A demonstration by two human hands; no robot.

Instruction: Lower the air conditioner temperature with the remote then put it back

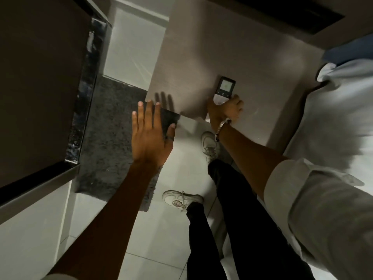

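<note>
Right now my right hand (224, 110) grips the lower end of the one remote (225, 90), lying flat on the pale bench (201, 47) right of centre frame with its screen pointing toward the upper frame, though in this dim view I cannot tell whether I am picking it up or setting it back. My left hand (150, 134) hangs open, fingers spread flat, over the dark rug (109, 126) at centre left, probably kept free for balance. I count one remote, two hands, two white shoes (181, 198) on the tiled floor (141, 249).
</note>
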